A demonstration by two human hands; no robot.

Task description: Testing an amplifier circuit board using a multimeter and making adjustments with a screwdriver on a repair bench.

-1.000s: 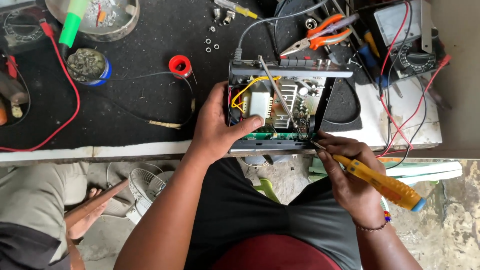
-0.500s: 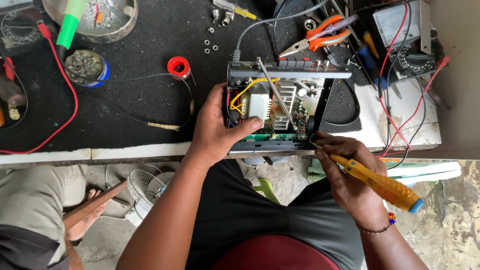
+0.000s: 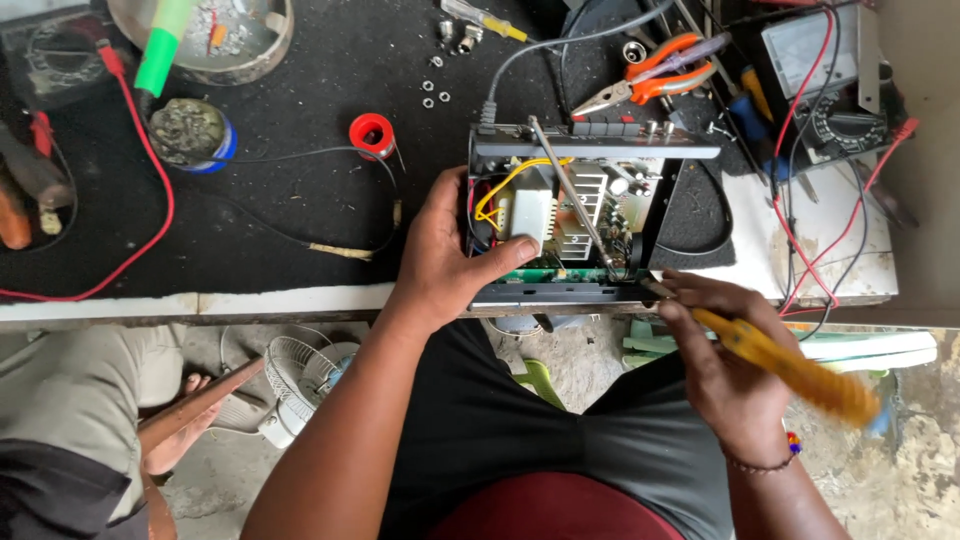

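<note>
Opened amplifier chassis sits at the bench edge; left hand clasps its left side, right hand closed around a yellow screwdriver at its front-right corner.

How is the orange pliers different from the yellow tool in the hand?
The pliers lie untouched on the bench; the yellow tool is gripped in the right hand. The pliers have two orange handles; the yellow tool has one straight handle, its tip at the open box. Both have metal ends.
</note>
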